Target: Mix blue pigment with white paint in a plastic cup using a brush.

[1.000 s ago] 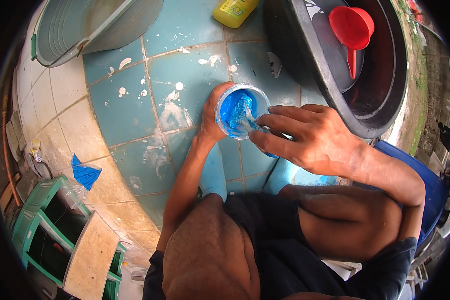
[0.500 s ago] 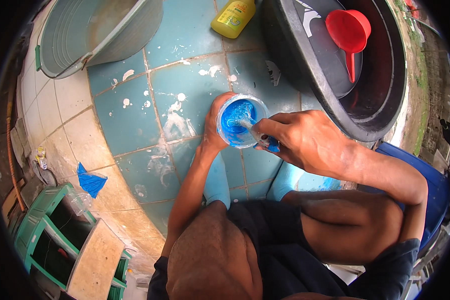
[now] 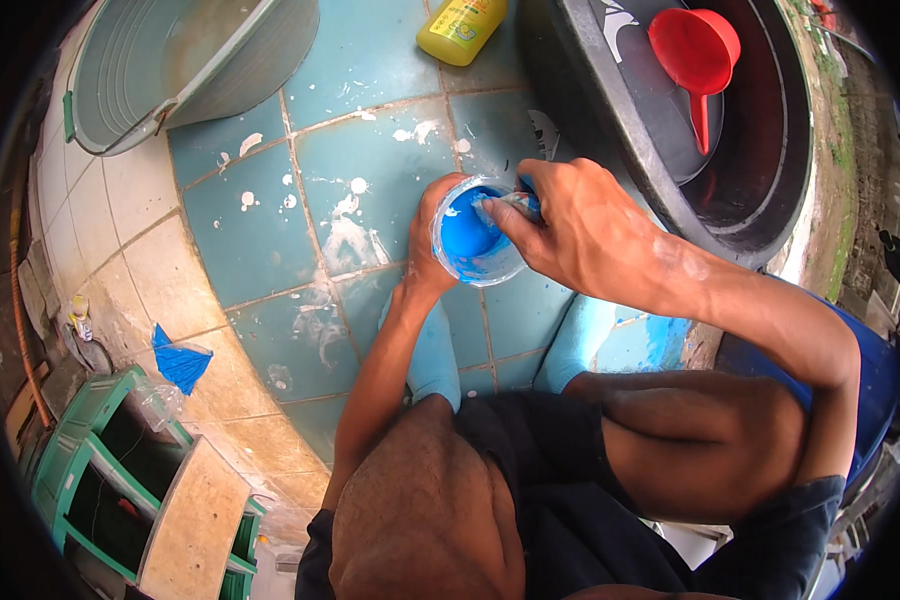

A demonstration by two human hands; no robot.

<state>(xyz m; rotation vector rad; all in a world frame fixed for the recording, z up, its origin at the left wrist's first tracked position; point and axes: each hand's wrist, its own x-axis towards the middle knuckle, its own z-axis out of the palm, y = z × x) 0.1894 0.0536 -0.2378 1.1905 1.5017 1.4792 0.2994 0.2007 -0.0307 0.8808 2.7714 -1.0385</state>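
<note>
In front of my knees, my left hand [image 3: 431, 238] wraps round the left side of a clear plastic cup [image 3: 492, 278]. Bright blue liquid [image 3: 469, 236], like paint, sits in the cup and streaks its inner wall. Closed over the cup's right rim, my right hand [image 3: 592, 236] grips a short tool [image 3: 508, 204] smeared blue and whitish. The tool's tip reaches into the cup near the upper right wall. My fingers cover most of it, so its exact kind is unclear.
A black tub [image 3: 660, 195] holding a red dipper [image 3: 692, 52] stands at right. Beyond the cup are a yellow bottle [image 3: 460, 30] and a grey tub [image 3: 295, 55]. White splashes mark the tiles [image 3: 235, 240]. A green stool [image 3: 85, 430] stands at lower left, near a blue scrap [image 3: 182, 360].
My right hand has shifted up, and the tool's tip has moved from the cup's middle toward its upper right wall. The cup appears slightly higher and more tilted.
</note>
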